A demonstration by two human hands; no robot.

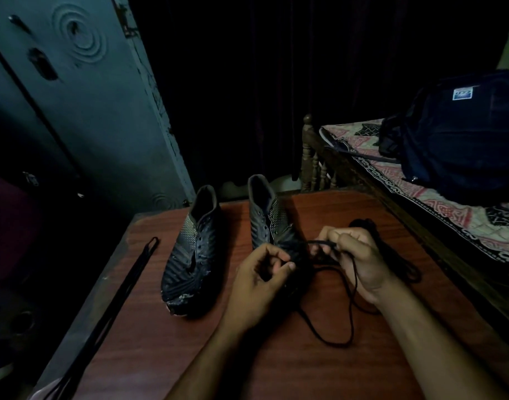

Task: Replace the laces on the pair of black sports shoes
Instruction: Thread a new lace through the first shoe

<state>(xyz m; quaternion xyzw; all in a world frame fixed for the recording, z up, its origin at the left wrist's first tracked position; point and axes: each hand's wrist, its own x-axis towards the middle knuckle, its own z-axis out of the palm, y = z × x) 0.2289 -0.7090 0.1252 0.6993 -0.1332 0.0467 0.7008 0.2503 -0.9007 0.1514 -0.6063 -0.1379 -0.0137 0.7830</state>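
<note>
Two black sports shoes stand on a reddish wooden table (290,365), toes toward me. The left shoe (189,255) has bare eyelets and a scuffed toe. My hands hide the toe half of the right shoe (266,220). A thin black lace (352,298) loops over the table from that shoe. My right hand (354,255) pinches this lace just above the shoe's front. My left hand (264,278) has its fingers curled, thumb and fingertips pinched at the shoe's toe; whether it holds the lace is hidden. A bundle of black lace (362,223) lies behind my right hand.
A long flat black lace (126,281) lies along the table's left edge, hanging past it. A bed with a patterned sheet (437,203) and a dark backpack (461,134) stands right of the table. A grey-blue door (88,105) is at the left.
</note>
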